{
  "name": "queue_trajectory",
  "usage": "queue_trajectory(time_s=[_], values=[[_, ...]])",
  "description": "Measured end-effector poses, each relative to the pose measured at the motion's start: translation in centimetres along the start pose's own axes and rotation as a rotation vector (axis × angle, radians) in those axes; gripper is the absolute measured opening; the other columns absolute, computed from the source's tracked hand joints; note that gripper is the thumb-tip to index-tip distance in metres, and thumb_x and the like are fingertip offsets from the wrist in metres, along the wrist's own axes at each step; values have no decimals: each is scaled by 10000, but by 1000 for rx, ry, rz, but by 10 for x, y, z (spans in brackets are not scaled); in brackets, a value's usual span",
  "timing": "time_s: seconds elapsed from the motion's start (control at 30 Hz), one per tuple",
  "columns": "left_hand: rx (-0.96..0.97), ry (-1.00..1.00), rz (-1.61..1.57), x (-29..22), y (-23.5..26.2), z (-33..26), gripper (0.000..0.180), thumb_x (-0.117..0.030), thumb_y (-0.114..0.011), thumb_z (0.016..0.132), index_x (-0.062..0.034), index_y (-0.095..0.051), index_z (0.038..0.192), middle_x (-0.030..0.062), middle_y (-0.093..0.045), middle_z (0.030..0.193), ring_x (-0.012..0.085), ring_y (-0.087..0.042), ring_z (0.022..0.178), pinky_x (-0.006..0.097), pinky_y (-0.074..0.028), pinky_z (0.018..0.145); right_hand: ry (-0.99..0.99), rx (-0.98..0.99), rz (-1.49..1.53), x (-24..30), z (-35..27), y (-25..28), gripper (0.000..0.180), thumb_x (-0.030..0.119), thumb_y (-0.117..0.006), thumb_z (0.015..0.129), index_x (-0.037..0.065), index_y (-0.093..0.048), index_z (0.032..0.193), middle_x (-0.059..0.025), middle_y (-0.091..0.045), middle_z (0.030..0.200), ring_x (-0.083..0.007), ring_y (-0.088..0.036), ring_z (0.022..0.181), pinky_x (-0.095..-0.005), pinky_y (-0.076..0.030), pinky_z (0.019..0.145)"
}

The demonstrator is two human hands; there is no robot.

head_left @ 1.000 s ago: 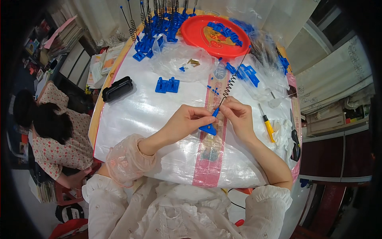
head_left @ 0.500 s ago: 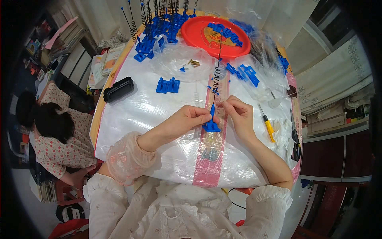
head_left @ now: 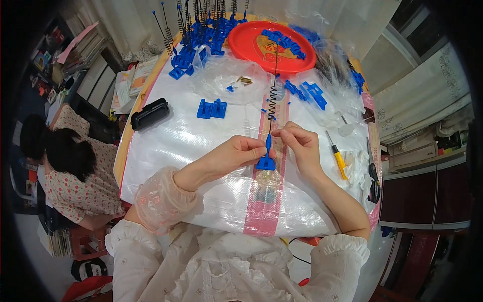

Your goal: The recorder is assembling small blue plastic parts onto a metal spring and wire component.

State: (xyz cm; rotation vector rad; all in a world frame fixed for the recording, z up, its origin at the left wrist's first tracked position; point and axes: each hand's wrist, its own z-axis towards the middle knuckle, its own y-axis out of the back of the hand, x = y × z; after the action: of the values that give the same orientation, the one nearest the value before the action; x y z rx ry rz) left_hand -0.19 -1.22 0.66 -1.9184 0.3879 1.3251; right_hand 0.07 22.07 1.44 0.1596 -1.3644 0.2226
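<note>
Between the thumb and fingers of my left hand (head_left: 236, 155) is the neck of a blue plastic base with a black coiled spring rod (head_left: 272, 103). The rod stands up from the base and points away from me. Its flat blue foot (head_left: 265, 164) shows just below my fingers. Close by on the right, my right hand (head_left: 301, 146) is closed in a pinch beside the top of the neck. Whatever its fingertips grip, if anything, is too small to make out. Two joined blue bases (head_left: 211, 109) without rods stand to the left, farther off.
Many finished-looking spring pieces (head_left: 206, 38) crowd the far left. A red tray (head_left: 241, 50) holds blue parts; plastic bags lie nearby with brass pins (head_left: 245, 80). A black case (head_left: 150, 114) sits left, a yellow screwdriver (head_left: 338, 162) and scissors (head_left: 373, 181) right. Another person (head_left: 83, 166) sits at left.
The blue base has turned a little in my left fingers, its foot shifting slightly toward me. The rod's top has moved slightly left. My right hand has stayed nearly in place.
</note>
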Motion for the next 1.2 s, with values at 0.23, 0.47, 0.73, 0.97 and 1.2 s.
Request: queue_trajectory(time_s=[0.23, 0.47, 0.73, 0.97, 1.2], values=[[-67, 11, 90, -5, -6, 0, 190, -139, -714, 1026, 24, -759, 1113, 47, -753, 1049, 112, -703, 946, 272, -569, 894, -23, 52, 88, 5, -1, -2, 160, 80, -686, 1020, -51, -775, 1046, -47, -693, 976, -117, -637, 950, -296, -489, 893], [-60, -12, 18, 1, -2, 1, 106, -108, -776, 972, -6, -745, 971, 14, -732, 960, 79, -679, 863, 242, -550, 807, -143, 28, 121, -1, -3, 2, 102, 64, -748, 964, -17, -786, 1014, -25, -703, 957, -97, -640, 914, -275, -491, 855], [-150, -95, 129, -3, -4, -1, 110, -95, -799, 938, -19, -727, 905, 15, -730, 907, 75, -677, 824, 241, -547, 772, -207, 24, 135, -3, -3, 4, 103, 54, -805, 906, 6, -781, 995, -82, -787, 1006, -134, -712, 947, -295, -529, 891], [-249, -201, 271, -2, -11, -2, 134, -78, -806, 920, 4, -707, 884, 24, -723, 877, 80, -681, 817, 247, -550, 762, -172, 35, 48, 4, -3, 0, 97, 23, -791, 916, -36, -784, 992, -50, -719, 973, -111, -662, 912, -279, -511, 843], [-257, -229, 326, 0, -11, -2, 98, -44, -799, 909, 22, -726, 916, 40, -705, 997, 105, -680, 905, 271, -555, 838, -150, 45, 63, 5, -4, 0, 94, -1, -803, 899, -40, -775, 979, -57, -705, 981, -114, -656, 922, -279, -500, 843]])
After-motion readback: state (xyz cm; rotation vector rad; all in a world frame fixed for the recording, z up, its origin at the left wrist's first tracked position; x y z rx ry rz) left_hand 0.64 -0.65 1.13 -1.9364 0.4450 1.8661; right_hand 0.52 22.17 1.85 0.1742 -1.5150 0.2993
